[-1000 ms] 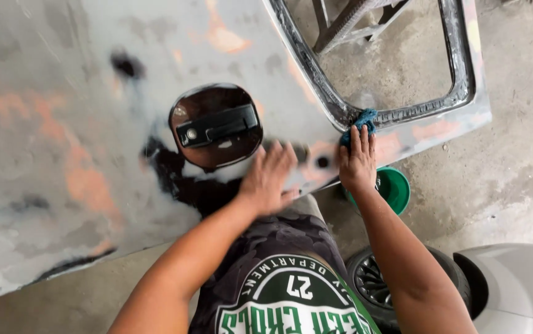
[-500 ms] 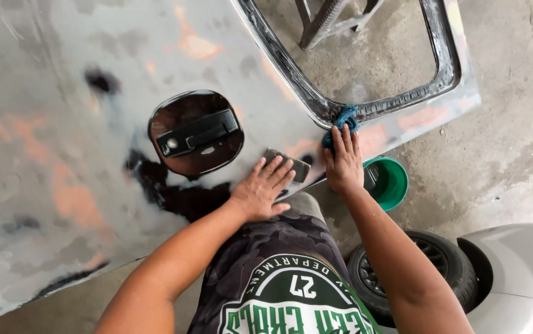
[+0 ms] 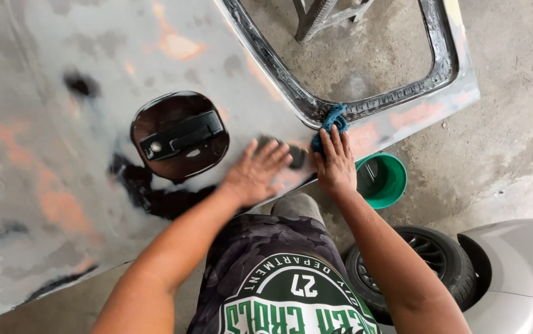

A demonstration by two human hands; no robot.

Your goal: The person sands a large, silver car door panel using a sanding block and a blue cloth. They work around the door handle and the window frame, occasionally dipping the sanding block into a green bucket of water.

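Observation:
A sanded grey car door panel (image 3: 62, 185) with orange and dark patches lies flat before me. My left hand (image 3: 255, 173) presses flat on it, fingers spread, over a dark sanding block (image 3: 295, 155) just right of the dark recessed door handle (image 3: 180, 136). My right hand (image 3: 336, 164) presses a blue cloth (image 3: 329, 125) on the panel near the window frame edge (image 3: 378, 105).
A green bucket (image 3: 383, 179) stands on the concrete floor just below the panel's edge. A small tyre (image 3: 421, 260) and grey bodywork (image 3: 520, 272) sit at lower right. A metal stand (image 3: 322, 18) shows through the window opening.
Both hands have slid along the panel near its lower edge, the left over the sanding block and the right with the cloth; the view shifted a little.

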